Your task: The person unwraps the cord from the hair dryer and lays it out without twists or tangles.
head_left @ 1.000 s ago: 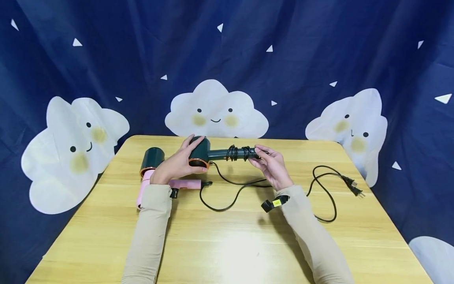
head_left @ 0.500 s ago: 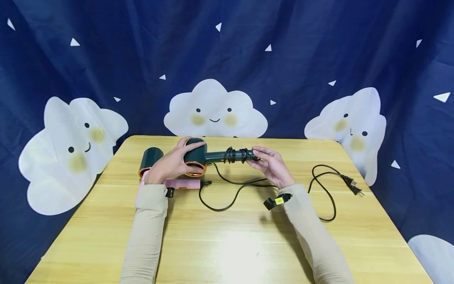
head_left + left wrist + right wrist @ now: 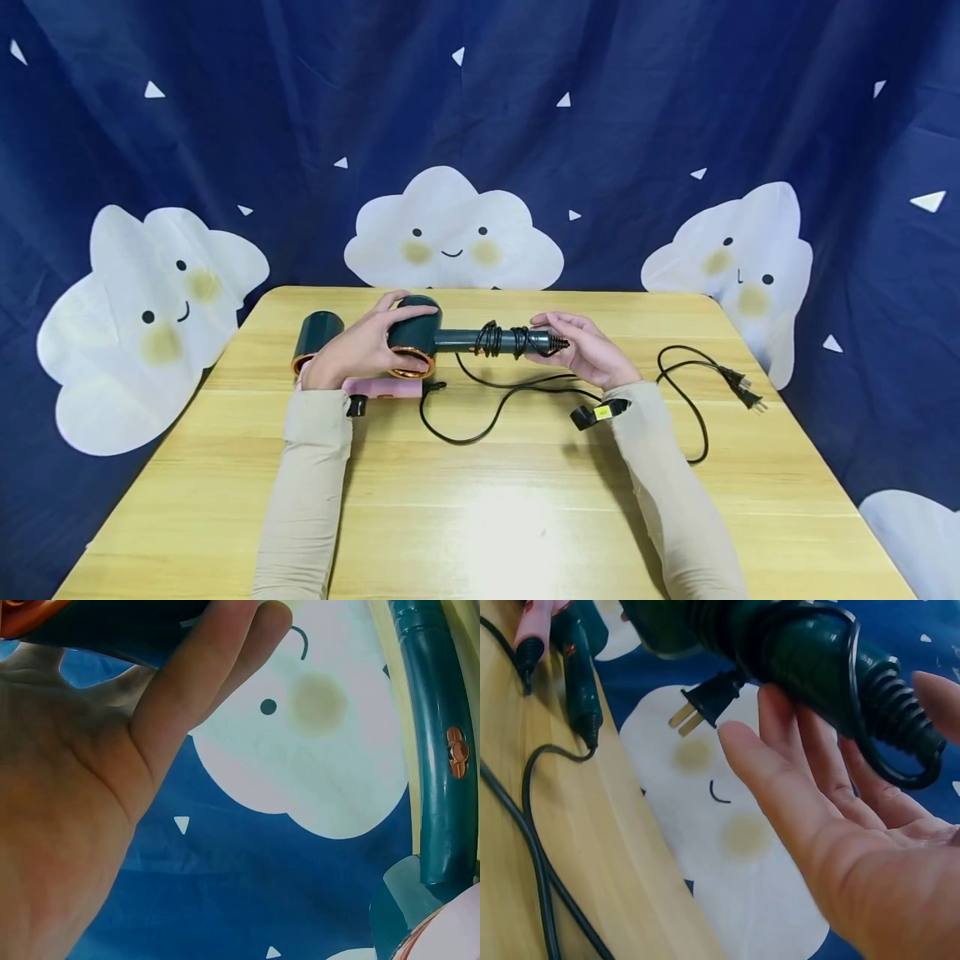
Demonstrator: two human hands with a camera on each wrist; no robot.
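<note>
A dark green hair dryer (image 3: 455,340) with a copper-coloured rim hangs above the table, its handle pointing right. My left hand (image 3: 362,343) grips its head, fingers over the top and thumb below. A black cord (image 3: 491,340) is wound round the handle, and its plug (image 3: 705,703) sticks out beside the coils in the right wrist view. My right hand (image 3: 588,350) is at the handle's tail end, fingers extended behind and under it; the right wrist view shows them loose, not curled round it. Whether they touch the handle I cannot tell.
On the table (image 3: 450,517), a second green hair dryer (image 3: 318,335) lies at the left beside a pink hair dryer (image 3: 386,388), partly hidden by my left forearm. Black cords (image 3: 495,427) run rightward to two plugs (image 3: 742,390). A blue cloud-patterned curtain (image 3: 615,150) hangs behind.
The held hair dryer has shifted slightly left and its handle end has dipped. My right fingers have loosened from the handle's tail and that hand has moved a little right, uncovering the tail.
</note>
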